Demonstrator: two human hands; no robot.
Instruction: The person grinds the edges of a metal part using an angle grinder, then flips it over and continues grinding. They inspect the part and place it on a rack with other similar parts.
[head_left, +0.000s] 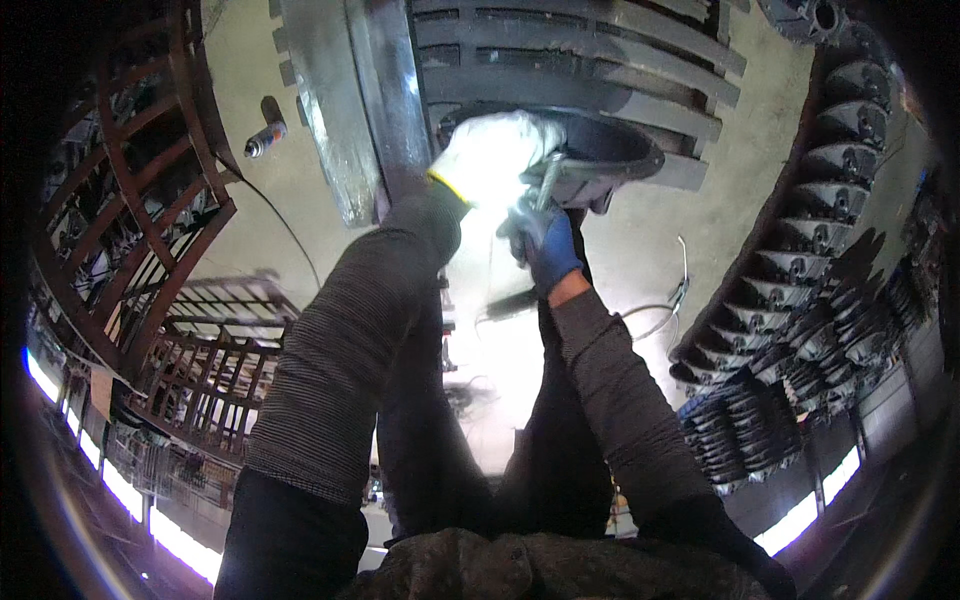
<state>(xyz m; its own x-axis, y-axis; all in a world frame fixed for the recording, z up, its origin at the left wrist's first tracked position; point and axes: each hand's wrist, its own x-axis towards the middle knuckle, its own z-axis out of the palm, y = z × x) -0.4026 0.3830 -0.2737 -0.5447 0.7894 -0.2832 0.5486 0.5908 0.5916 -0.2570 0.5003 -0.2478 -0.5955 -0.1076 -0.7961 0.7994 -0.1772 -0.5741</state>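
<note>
My left hand (500,152), in a white glove with a yellow cuff, lies against the near left side of a dark, round, hollow metal part (640,158). Glare washes out its fingers, so their grip does not show. Just below and to the right, my right hand (548,245), in a blue and dark glove, is closed round a grey metal bar-shaped tool (548,182). The tool's upper end reaches the near rim of the part. Strong white light fills the gap between both hands and hides the tool's exact kind.
The part lies on dark metal slats (560,62), beside a long steel beam (350,100). Rusty racks (165,200) and a spray can (264,140) are at left. Rows of dark castings (800,240) line the right, with a hose (684,285) nearer me.
</note>
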